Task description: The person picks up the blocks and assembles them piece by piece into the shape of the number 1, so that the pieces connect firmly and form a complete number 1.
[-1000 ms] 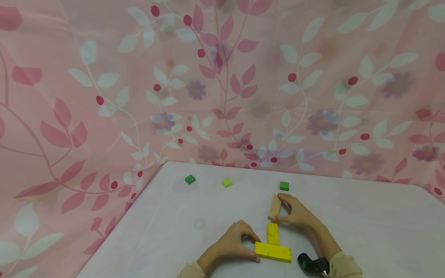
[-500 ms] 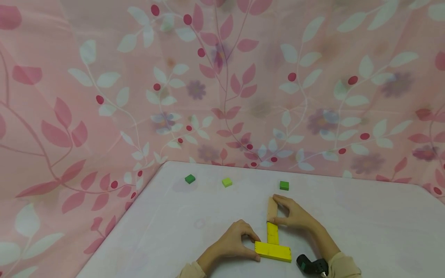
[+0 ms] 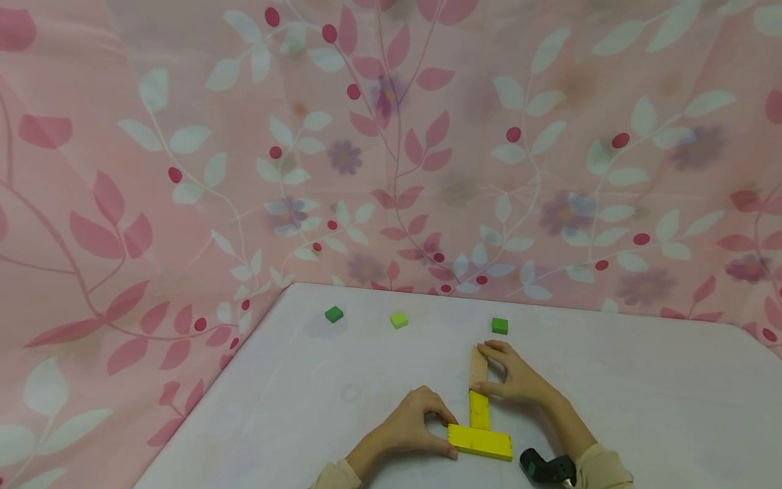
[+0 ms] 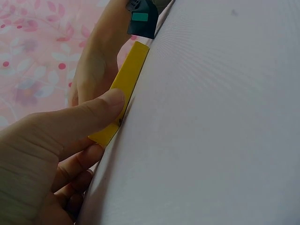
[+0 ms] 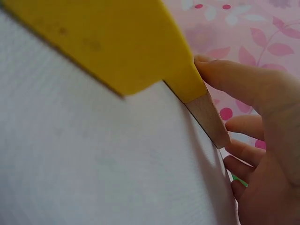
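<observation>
A yellow wooden block (image 3: 480,442) lies crosswise near me on the table. My left hand (image 3: 411,426) holds its left end between thumb and fingers; in the left wrist view the thumb (image 4: 110,104) presses on its side. A second yellow block (image 3: 479,410) runs away from its middle, forming a T. Beyond that, in line and end to end with it, lies a plain wooden block (image 3: 479,368). My right hand (image 3: 516,375) holds the plain block from the right, fingers at its far end and thumb by the joint. In the right wrist view this block (image 5: 209,121) adjoins the yellow one.
Three small green blocks lie farther back: a dark one (image 3: 333,314), a light one (image 3: 399,320) and a mid-green one (image 3: 499,326) just beyond the right hand. A black device (image 3: 548,468) sits at the right wrist. Floral cloth (image 3: 391,149) hangs behind the white table (image 3: 275,407).
The right hand has shifted the plain block slightly left and straightened it, so it now lines up against the yellow block's far end. The left hand has stayed in place.
</observation>
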`<state>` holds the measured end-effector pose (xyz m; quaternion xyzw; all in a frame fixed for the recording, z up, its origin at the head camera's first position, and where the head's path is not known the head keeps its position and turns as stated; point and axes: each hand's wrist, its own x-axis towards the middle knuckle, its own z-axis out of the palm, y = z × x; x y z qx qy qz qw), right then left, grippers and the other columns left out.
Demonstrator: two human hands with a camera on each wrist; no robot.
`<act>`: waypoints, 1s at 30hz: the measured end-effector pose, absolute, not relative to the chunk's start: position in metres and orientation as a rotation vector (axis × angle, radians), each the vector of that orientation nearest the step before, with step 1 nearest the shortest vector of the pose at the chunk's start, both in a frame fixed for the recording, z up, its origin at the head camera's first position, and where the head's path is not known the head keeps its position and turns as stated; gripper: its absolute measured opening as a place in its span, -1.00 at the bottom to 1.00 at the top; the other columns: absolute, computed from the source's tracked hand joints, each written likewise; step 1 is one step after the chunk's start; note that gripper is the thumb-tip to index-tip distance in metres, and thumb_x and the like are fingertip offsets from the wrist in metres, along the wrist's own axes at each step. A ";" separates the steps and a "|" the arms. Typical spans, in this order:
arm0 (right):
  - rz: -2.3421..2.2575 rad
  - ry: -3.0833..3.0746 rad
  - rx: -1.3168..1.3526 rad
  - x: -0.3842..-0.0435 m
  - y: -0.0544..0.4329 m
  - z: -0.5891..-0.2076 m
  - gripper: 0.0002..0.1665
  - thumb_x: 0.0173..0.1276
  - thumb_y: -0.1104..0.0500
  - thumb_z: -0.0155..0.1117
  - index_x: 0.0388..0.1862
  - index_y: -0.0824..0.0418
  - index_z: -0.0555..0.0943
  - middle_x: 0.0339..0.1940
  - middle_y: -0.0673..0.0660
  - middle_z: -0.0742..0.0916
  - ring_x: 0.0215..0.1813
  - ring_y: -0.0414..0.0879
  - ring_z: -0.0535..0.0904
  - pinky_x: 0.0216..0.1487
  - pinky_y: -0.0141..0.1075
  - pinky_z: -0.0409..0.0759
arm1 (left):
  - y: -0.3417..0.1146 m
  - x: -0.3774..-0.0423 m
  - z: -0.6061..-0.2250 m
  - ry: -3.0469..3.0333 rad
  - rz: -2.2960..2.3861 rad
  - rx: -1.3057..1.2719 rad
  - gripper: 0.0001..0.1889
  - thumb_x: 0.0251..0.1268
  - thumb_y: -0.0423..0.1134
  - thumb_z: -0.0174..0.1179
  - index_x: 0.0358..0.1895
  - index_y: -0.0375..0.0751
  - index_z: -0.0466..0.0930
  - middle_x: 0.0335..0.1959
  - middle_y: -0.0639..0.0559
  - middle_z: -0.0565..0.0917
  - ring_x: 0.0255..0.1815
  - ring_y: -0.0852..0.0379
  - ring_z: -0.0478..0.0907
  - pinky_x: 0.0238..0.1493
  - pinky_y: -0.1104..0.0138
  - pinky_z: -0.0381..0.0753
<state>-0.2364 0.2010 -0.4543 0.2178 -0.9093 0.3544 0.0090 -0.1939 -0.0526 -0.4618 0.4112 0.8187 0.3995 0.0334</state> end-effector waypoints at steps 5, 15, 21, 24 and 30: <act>1.075 -2.866 0.692 -0.235 0.200 -0.453 -0.01 0.08 -0.12 0.38 0.33 0.44 0.30 0.31 0.43 0.39 0.32 0.37 0.24 0.23 0.27 0.17 | -0.053 -0.193 -0.462 2.526 1.227 1.238 -0.65 -0.22 -0.09 0.54 -0.26 -0.08 0.75 -0.43 0.34 0.63 -0.30 0.45 0.37 -0.24 0.57 0.32; 1.103 -2.904 0.722 -0.234 0.200 -0.448 0.03 0.12 -0.11 0.36 0.37 0.48 0.21 0.38 0.41 0.30 0.40 0.34 0.15 0.30 0.21 0.09 | -0.053 -0.193 -0.462 2.520 1.236 1.224 -0.65 -0.22 -0.09 0.54 -0.27 -0.08 0.75 -0.43 0.35 0.63 -0.30 0.44 0.38 -0.24 0.56 0.34; 1.117 -2.906 0.732 -0.234 0.200 -0.448 0.01 0.13 -0.11 0.35 0.37 0.48 0.21 0.39 0.41 0.30 0.40 0.34 0.14 0.30 0.23 0.08 | -0.052 -0.193 -0.462 2.531 1.227 1.221 -0.65 -0.24 -0.09 0.54 -0.28 -0.08 0.75 -0.43 0.35 0.63 -0.30 0.45 0.37 -0.24 0.57 0.32; 1.112 -2.891 0.737 -0.234 0.200 -0.449 0.01 0.13 -0.11 0.34 0.36 0.49 0.22 0.37 0.42 0.31 0.39 0.35 0.16 0.29 0.23 0.10 | -0.052 -0.192 -0.461 2.534 1.227 1.218 -0.65 -0.25 -0.09 0.55 -0.29 -0.08 0.75 -0.43 0.35 0.63 -0.31 0.45 0.36 -0.24 0.57 0.31; 1.100 -2.868 0.723 -0.233 0.199 -0.449 -0.01 0.12 -0.11 0.36 0.33 0.51 0.25 0.34 0.44 0.35 0.36 0.36 0.20 0.28 0.23 0.12 | -0.052 -0.192 -0.461 2.526 1.246 1.213 -0.65 -0.26 -0.10 0.55 -0.29 -0.09 0.75 -0.42 0.34 0.64 -0.30 0.44 0.36 -0.24 0.57 0.32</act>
